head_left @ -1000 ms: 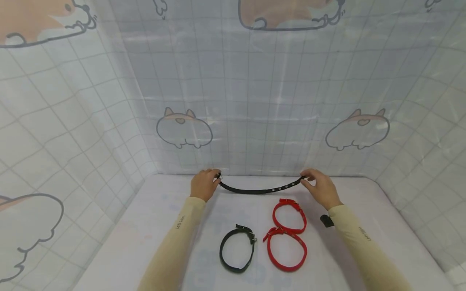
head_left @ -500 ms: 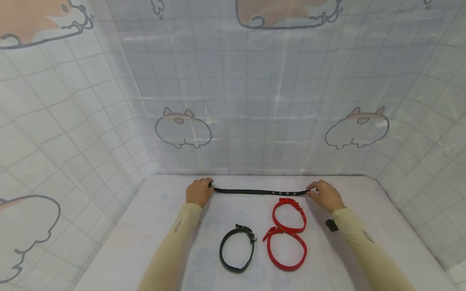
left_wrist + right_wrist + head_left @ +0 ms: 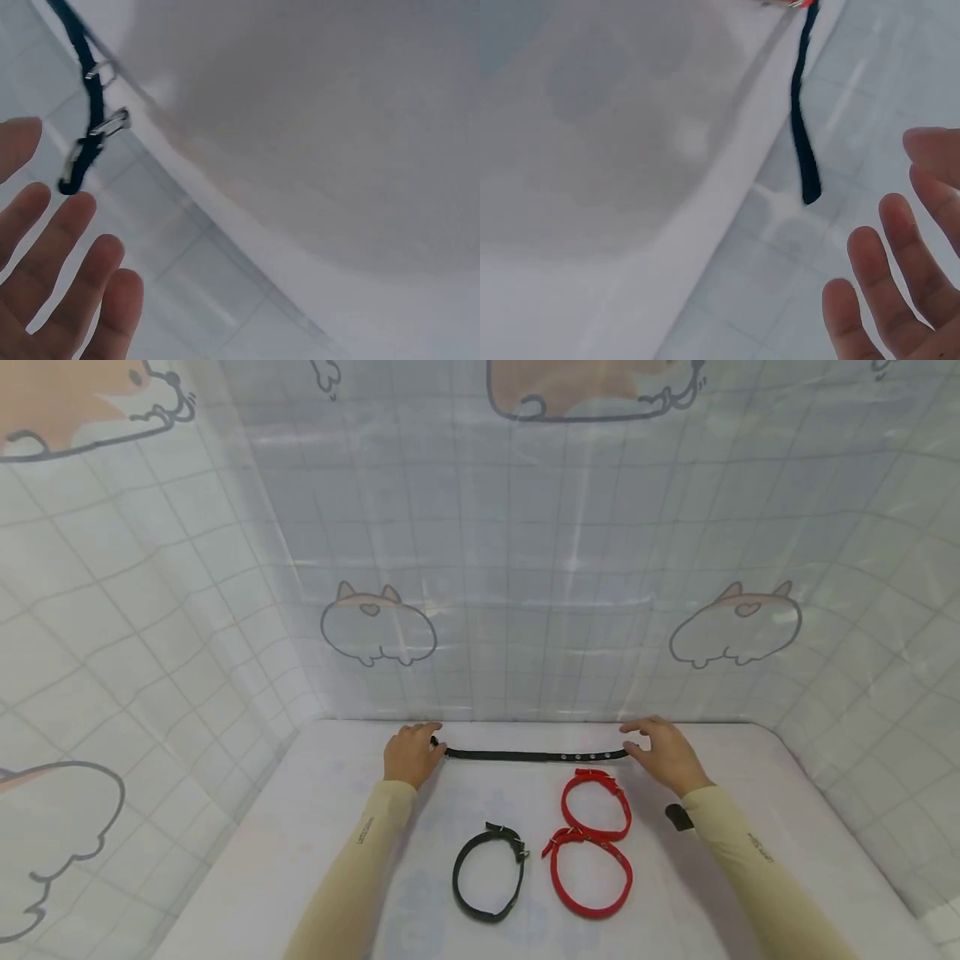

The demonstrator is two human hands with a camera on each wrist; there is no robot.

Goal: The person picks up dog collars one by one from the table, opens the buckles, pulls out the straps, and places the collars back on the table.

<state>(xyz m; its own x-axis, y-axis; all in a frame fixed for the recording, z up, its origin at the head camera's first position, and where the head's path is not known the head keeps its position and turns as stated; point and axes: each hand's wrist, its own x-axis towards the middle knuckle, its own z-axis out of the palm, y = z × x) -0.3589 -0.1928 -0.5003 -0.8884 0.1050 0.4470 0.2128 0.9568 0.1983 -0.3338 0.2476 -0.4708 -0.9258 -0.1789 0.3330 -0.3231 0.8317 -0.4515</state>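
A black collar (image 3: 517, 756) lies stretched out straight near the back of the table, its punched holes toward the right. At its buckle end (image 3: 94, 135) my left hand (image 3: 409, 755) is spread, thumb and fingers parted in the left wrist view. Beside the plain strap tip (image 3: 810, 187) my right hand (image 3: 666, 755) also has its fingers apart, with nothing between them. Closer to me, another black collar (image 3: 457, 881) is buckled into a loop. To its right are two buckled red collars, an upper one (image 3: 627, 810) and a lower one (image 3: 592, 913), touching each other.
The white table (image 3: 315, 860) ends at a back wall (image 3: 525, 643) hung with a grid-patterned sheet, close behind the hands. More sheeting covers the left and right sides. A small black piece (image 3: 678, 817) shows at my right sleeve.
The black collar, held sagging between both hands a second ago, was lowered and pulled straight onto the table. Both hands have since let go of its ends, the right fingers spreading.
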